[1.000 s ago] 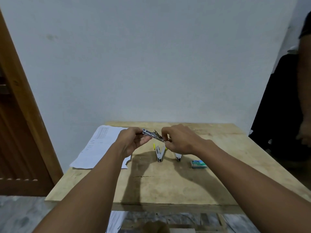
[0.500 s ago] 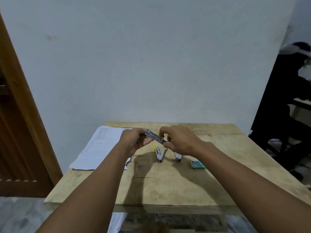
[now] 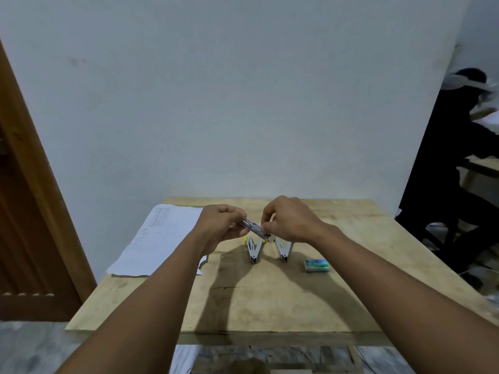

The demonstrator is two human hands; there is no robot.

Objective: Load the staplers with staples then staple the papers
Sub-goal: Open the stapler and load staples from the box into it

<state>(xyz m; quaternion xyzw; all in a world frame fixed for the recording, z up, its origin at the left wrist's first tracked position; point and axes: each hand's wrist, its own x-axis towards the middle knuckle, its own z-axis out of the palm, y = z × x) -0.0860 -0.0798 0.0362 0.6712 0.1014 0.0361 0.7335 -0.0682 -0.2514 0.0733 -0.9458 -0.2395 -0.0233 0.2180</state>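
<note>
The stapler (image 3: 253,229) hangs above the table's (image 3: 270,306) middle, tilted down rightward, slightly lower than half a second ago. The left hand (image 3: 221,225) curls round its raised end; the right hand (image 3: 291,220) pinches its lower end. Two open staplers (image 3: 253,251) lie just below, a staple box (image 3: 316,265) to their right; papers (image 3: 159,238) cover the left rear corner.

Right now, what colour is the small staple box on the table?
The staple box is teal green, clearest in the head view.

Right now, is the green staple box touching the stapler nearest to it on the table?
Apart. The head view shows a strip of bare wooden table between the green staple box and the nearest stapler.
</note>
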